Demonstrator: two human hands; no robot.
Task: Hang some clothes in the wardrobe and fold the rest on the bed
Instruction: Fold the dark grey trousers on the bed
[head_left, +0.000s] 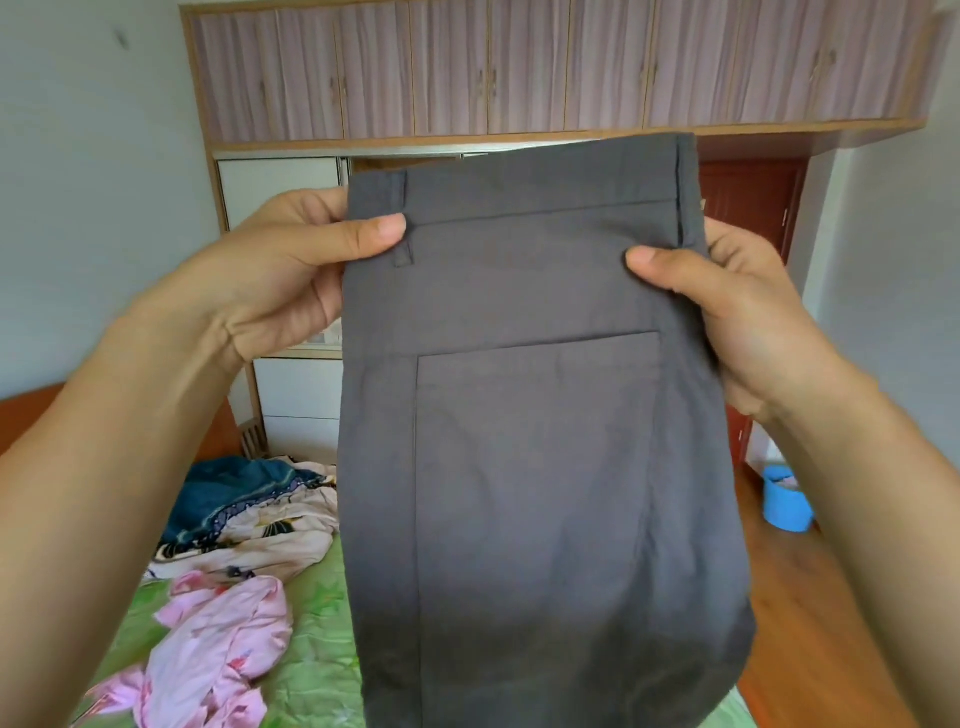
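Observation:
A pair of dark grey trousers (535, 441) hangs in front of me, folded lengthwise, back pocket facing me, waistband up. My left hand (280, 280) pinches the waistband's left edge, thumb on the front by a belt loop. My right hand (727, 306) pinches the right edge the same way. The trousers hide most of the wardrobe (291, 291) behind them. Below lies the bed (317, 649) with a green sheet.
On the bed lie a pink garment (218, 639), a cream floral garment (260, 530) and a dark blue one (234, 488). Overhead cabinets (519, 67) run across the top. A blue bucket (787, 499) stands on the wooden floor at right, near a red-brown door (748, 208).

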